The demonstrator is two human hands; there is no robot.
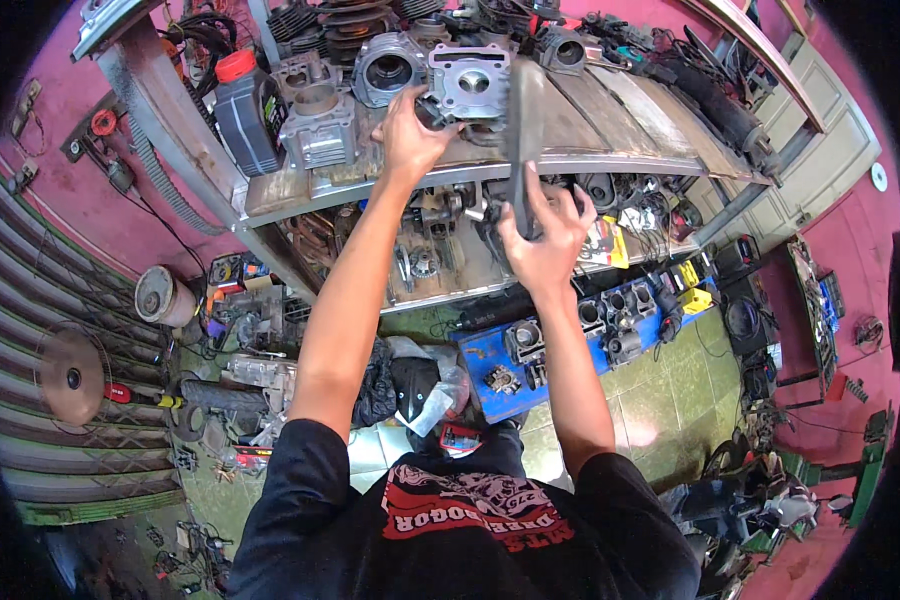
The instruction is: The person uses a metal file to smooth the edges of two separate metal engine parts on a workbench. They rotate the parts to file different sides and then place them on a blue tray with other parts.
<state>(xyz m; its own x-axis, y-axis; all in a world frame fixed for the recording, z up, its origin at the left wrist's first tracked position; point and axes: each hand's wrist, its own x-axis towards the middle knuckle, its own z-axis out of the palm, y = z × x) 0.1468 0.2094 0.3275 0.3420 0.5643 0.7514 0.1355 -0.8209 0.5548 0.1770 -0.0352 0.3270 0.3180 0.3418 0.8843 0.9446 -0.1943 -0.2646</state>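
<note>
A silvery cylinder head (469, 84) with a round combustion chamber faces me on the upper wooden shelf. My left hand (410, 138) grips its lower left side, thumb and fingers bent around the edge. My right hand (550, 240) is closed on the narrow lower end of a long grey brush-like tool (526, 115). Motion blurs this tool, which stands upright in front of the cylinder head's right edge. An engine cylinder block (318, 128) and a round-bored casing (390, 68) sit to the left of the head.
A dark bottle with a red cap (237, 68) stands at the shelf's left end. Metal parts crowd the lower shelf (450, 285). On the floor, a blue board (495, 390) holds several engine parts. A fan (73, 378) stands at left.
</note>
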